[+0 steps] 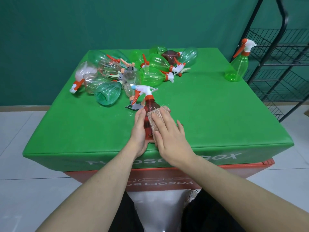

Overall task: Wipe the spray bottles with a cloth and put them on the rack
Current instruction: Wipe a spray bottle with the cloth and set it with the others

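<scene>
At the near desk edge, the left hand (139, 131) holds the red spray bottle (149, 118) while the right hand (168, 136) presses the cloth (156, 118) flat against it. A pile of bottles (127, 74) remains unwiped; the rack (277, 64) at right appears bare.

Red spray bottle (148, 118) upright near the front edge, cloth (157, 118) against it.

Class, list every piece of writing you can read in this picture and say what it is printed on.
"YOSOFTBO...", upside down, cut off by the right forearm: front of the red box.
"...OSO...BOX", upside down, white, partly hidden by both arms: front edge of the green box.
Spray bottles: no readable labels.
</scene>
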`<state>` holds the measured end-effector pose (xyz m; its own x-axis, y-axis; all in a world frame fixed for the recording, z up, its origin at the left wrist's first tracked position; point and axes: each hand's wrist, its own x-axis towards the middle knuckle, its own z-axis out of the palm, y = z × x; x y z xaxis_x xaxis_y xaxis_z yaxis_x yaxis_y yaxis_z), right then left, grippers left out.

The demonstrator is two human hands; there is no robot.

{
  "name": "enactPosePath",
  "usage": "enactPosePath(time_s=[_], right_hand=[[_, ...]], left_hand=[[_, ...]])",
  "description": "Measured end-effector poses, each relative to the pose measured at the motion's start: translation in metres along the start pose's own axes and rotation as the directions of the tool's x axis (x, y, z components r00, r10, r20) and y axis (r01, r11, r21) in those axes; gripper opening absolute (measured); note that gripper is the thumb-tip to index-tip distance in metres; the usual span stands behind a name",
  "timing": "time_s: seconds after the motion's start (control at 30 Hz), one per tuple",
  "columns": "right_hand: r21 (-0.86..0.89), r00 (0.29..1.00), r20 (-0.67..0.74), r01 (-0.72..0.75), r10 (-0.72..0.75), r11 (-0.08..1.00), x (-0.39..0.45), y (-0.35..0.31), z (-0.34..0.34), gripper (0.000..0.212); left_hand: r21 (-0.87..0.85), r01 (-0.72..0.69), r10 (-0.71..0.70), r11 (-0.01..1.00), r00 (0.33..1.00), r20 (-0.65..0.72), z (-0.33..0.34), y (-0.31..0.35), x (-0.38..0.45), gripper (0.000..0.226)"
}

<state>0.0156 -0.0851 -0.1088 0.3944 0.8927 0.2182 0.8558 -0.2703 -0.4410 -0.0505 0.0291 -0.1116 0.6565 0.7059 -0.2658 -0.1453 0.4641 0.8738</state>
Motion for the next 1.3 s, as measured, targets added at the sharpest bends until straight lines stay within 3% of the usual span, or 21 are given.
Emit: enactPosePath(time_s=[0.17,0.27,0.4,0.6,0.8,0.93,1.3], right_hand=[[0.044,1.000,-0.001,-0.015,0.015,0.999,-0.002,0.001,0.000,0.058],[0.086,1.000,-0.025,-0.014,0.016,0.996,0.000,0.002,0.000,0.058],[0.135,0.998,-0.064,-0.017,0.026,0.991,0.014,0.003,-0.005,0.058],[0.162,0.998,-0.068,0.011,0.000,0.987,0.045,0.008,-0.013,0.059],[0.313,0.987,-0.008,-0.151,0.162,0.938,0.067,-0.003,-0.025,0.051],[0.322,0.972,0.037,-0.232,0.233,0.918,0.075,-0.004,-0.026,0.050],[0.200,0.998,-0.060,-0.020,0.033,0.980,0.033,0.005,-0.005,0.057]], left_hand=[[0.047,-0.011,0.010,0.999,0.999,0.032,0.002,0.003,-0.002,0.052],[0.064,-0.001,-0.002,0.998,0.999,0.050,0.001,0.001,0.000,0.037],[0.103,0.025,-0.036,0.994,0.994,0.099,0.001,0.003,0.001,0.046],[0.106,0.058,-0.077,0.993,0.979,0.188,-0.003,0.006,0.001,0.039],[0.093,0.086,-0.101,0.992,0.980,0.172,-0.005,0.007,0.001,0.024],[0.091,0.079,-0.091,0.993,0.986,0.143,-0.005,0.005,0.001,0.028],[0.087,0.072,-0.072,0.994,0.997,-0.002,-0.003,-0.008,0.009,0.046]])
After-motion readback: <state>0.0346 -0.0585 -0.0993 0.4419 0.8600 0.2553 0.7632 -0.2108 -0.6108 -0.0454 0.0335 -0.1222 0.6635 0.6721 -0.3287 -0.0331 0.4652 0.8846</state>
